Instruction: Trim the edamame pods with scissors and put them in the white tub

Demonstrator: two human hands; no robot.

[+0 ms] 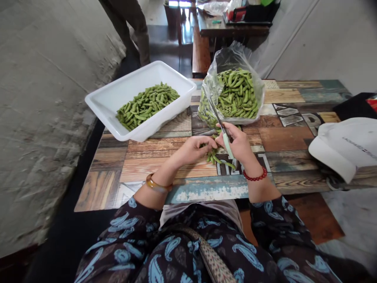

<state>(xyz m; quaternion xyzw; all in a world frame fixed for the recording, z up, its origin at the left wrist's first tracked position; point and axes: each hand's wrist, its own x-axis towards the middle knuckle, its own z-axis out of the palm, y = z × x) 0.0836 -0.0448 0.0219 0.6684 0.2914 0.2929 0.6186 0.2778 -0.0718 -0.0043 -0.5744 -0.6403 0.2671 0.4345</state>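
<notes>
Scissors (227,144) with a pale green handle are in my right hand (239,144), closed around them. Their dark blades point up and away, in front of the clear plastic bag (216,65). Close beside it, my left hand (196,150) has its fingertips pinched at a green edamame pod; the fingers partly hide it. Several loose edamame pods (216,158) lie on the table just under and between my hands. The bag stands open behind them, full of edamame pods (237,92). To the left, more edamame pods (147,104) lie in a white plastic tub (118,133).
The table (182,163) has a patchwork wood-plank top. A white cap (344,145) rests at its right side, near a dark item (355,109). A person's legs (134,29) show beyond the tub. Another table (212,27) holds items farther back.
</notes>
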